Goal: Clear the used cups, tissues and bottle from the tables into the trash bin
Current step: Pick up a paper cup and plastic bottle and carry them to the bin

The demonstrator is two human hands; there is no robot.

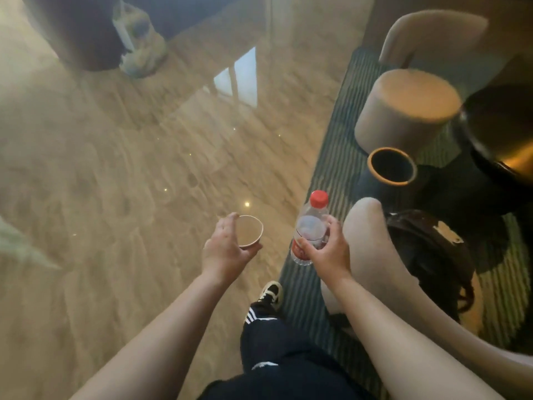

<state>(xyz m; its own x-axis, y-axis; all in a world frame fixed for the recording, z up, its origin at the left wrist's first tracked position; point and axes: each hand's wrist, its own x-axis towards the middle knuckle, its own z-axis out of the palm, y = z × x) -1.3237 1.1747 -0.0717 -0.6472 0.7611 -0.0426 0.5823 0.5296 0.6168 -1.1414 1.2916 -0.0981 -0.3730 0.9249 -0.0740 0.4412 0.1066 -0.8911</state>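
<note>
My left hand [225,249] holds a paper cup [251,230] by its side, its open top facing up, above the shiny floor. My right hand [326,249] grips a clear plastic bottle [310,229] with a red cap and red label, held upright at the edge of the striped rug. A dark cylindrical trash bin [392,166] with an orange rim stands open on the rug, ahead and to the right of the bottle.
A round beige stool [409,111] stands behind the bin, and a dark round table [501,140] is at the right. A pale armchair [375,255] with a dark bag on it sits just right of my right arm. The polished tan floor [129,183] spreads to the left.
</note>
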